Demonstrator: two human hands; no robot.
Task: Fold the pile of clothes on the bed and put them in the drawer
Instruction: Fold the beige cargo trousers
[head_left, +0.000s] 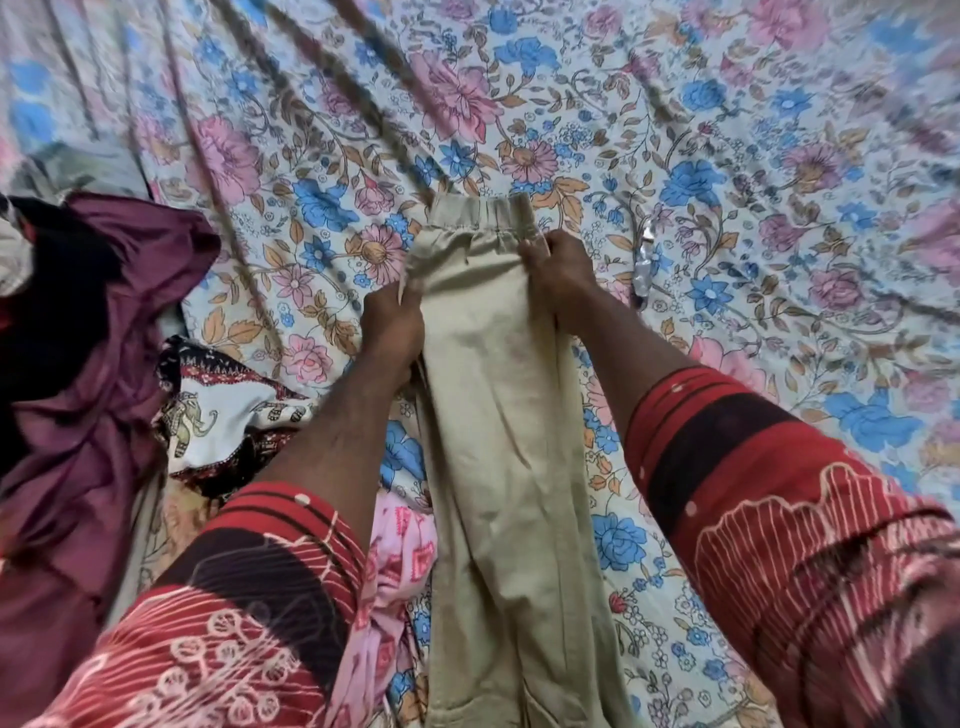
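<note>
Trousers (498, 395) of beige cloth are laid lengthwise on the flowered bedsheet (727, 156), with the elastic waistband (480, 210) at the far end and the legs running back toward the person. The left hand (392, 325) is closed on the left edge, just below the waistband, with the cloth pinched between thumb and fingers. The right hand (558, 280) is curled round the right edge, slightly nearer the waistband. The cloth is judged to be light, soft and limp, with no stiffness of its own; creases are visible along the legs. Hold is best taken at both side edges near the waistband, as shown, so that the legs can be drawn straight before folding. A heap of unfolded clothes, including a maroon garment (104, 322) and an elephant-print piece (218, 410), lies at the left. No drawer is in view.
</note>
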